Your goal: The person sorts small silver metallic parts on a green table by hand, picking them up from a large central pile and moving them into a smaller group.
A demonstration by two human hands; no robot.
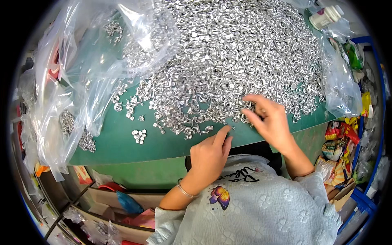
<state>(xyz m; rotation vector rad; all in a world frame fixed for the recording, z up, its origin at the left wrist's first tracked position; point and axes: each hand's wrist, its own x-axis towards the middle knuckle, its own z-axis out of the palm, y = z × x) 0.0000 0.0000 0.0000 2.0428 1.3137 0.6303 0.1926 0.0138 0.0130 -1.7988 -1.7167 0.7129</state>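
Note:
A broad heap of small silvery metal pieces (pixel 237 49), many of them curved, covers much of the green table (pixel 171 148). My left hand (pixel 209 158) is low over the table's near edge, its index finger stretched toward a tiny loose metal piece (pixel 232 128); whether the fingertip touches that piece is unclear. The left thumb is a little apart from the index finger. At the near edge of the heap is my right hand (pixel 271 122), thumb and index finger spread, nothing visible between them. A small cluster of flower-like metal pieces (pixel 139 136) lies apart, left of my hands.
Clear plastic bags (pixel 98 77) drape over the table's left side, some holding metal pieces. Another plastic bag (pixel 343 81) hangs at the right edge, below a white bottle (pixel 326 17). Colourful packets (pixel 339 143) fill a blue-framed rack at right. Open drawers (pixel 134 202) sit below.

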